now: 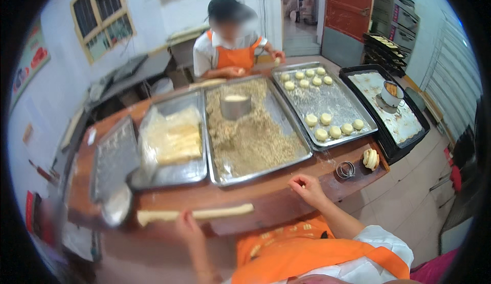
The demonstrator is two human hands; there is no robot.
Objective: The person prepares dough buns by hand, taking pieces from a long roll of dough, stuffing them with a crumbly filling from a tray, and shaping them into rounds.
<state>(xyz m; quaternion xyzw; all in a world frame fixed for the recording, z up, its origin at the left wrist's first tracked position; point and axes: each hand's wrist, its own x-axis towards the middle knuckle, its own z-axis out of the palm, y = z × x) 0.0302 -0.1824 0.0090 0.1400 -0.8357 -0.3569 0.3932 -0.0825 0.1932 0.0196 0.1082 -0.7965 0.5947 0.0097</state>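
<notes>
Your worktop (286, 202) is a brown wooden slab running left to right, with a second person in an orange apron (234, 56) working at its far side.

Containers, largest first:
- Middle tray (299, 148): metal, heaped with tan crumbly filling (250, 141). A steel pot (235, 106) with pale contents stands in the crumbs near the far end.
- Right tray (332, 102): metal and floured. It holds a group of pale round dough pieces at the far corner (307, 77) and another group at the near corner (332, 125); the span between them is bare.
- Black tray (394, 148): furthest right, overhanging the worktop, with a white sheet inside. A white cup (391, 94) stands on the sheet.
- Left tray (174, 171): metal, carrying a clear bag (169, 135) of pale yellow dough sticks.
- Flat grey pan (115, 156): at far left, tilted, dusted with flour.

Smaller items: a stack of flat rounds (371, 158) sits at the right corner of the worktop, with a metal ring (346, 170) just beside it.

A long dough roll (197, 214) lies along the near edge, in front of the left and middle trays.

Your left hand (186, 225) rests at the roll's near side, touching it about mid-length; the fingers look loosely curled, but you cannot tell whether they are gripping. Your right hand (307, 188) is raised over the worktop near the middle tray's front corner, well apart from the roll, fingers pinched on a small pale dough bit (303, 185).
</notes>
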